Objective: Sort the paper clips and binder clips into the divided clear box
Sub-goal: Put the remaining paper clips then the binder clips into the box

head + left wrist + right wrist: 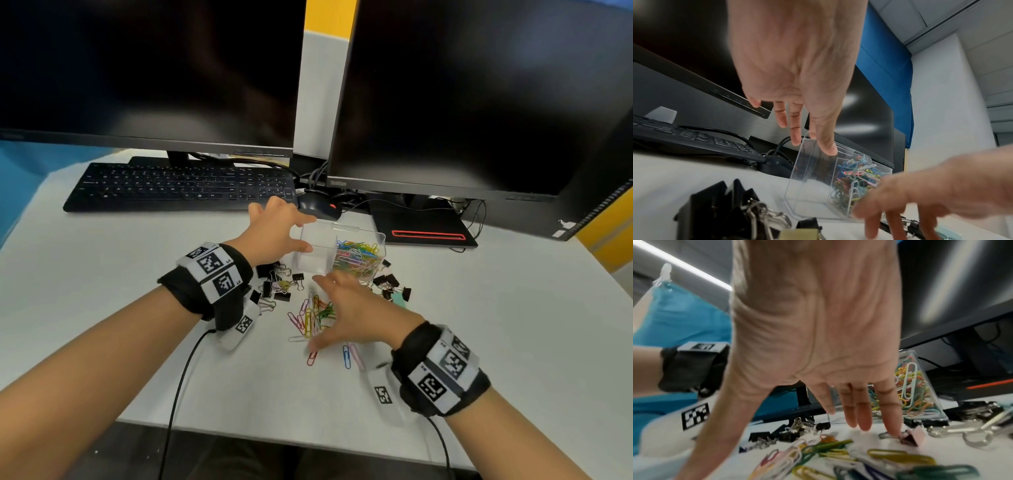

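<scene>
The clear divided box (317,253) stands mid-desk; its left compartment holds nothing, its right one is full of coloured paper clips (358,257). My left hand (301,233) reaches over the box's left end with straight fingers, and the thumb tip rests on the box's rim (844,150). My right hand (339,315) hovers flat and spread over the loose paper clips (310,320), holding nothing. In the right wrist view its little finger touches a pink binder clip (912,437). Black binder clips (277,282) lie left of the box front, and more binder clips (394,286) lie to its right.
A black keyboard (178,186) and mouse (318,209) sit just behind the box. Two dark monitors stand at the back, one on a base (424,228) with a red stripe. Wristband cables trail off the desk's front edge (274,440).
</scene>
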The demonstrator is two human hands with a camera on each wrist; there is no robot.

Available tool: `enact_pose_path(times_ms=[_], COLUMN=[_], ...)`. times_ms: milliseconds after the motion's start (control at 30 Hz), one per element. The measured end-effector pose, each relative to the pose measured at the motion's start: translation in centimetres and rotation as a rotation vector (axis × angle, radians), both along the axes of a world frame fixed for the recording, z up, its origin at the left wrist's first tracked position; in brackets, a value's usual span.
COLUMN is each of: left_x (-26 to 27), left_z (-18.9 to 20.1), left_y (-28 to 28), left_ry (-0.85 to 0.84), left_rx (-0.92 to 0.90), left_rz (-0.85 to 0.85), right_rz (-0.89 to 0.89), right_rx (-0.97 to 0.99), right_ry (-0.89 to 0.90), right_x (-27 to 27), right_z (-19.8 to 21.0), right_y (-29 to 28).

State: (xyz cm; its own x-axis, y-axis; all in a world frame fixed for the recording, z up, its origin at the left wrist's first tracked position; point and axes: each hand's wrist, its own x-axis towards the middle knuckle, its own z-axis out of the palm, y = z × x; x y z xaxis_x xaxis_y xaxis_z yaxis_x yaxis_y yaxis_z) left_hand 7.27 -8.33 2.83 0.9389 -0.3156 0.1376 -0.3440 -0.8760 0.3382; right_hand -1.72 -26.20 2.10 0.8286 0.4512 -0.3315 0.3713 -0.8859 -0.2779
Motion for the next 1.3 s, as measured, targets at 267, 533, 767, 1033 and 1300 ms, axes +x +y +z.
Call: enact_pose_path(times_ms=[267,533,767,1033,1300], left_x=[-0.1,0.0,0.1,0.1,-0.5], left_z=[0.0,-0.2,-0.2,-0.1,0.5], left_y=[0.0,0.2,0.2,0.2,0.1], left_ry=[-0.001,0.000,0.010,0.015,0.019], left_rx=[0.000,-0.009,-0.009,-0.006,0.074], left_rz=[-0.002,-0.009,-0.007,-0.017,0.002], right_rz=[0.013,0.000,-0.172,-0.266,-0.279], right_rx=[-0.049,0.041,0.325,0.286,0.231], right_ry=[0.010,-0.125,-0.183,-0.439,-0.328], right_x=[0.2,0.8,1.9,5.8,0.6], right_z=[-0.5,-0.7,2.2,4.7,3.5], right_y=[2.1,0.8,-1.7,-3.7,-4.4])
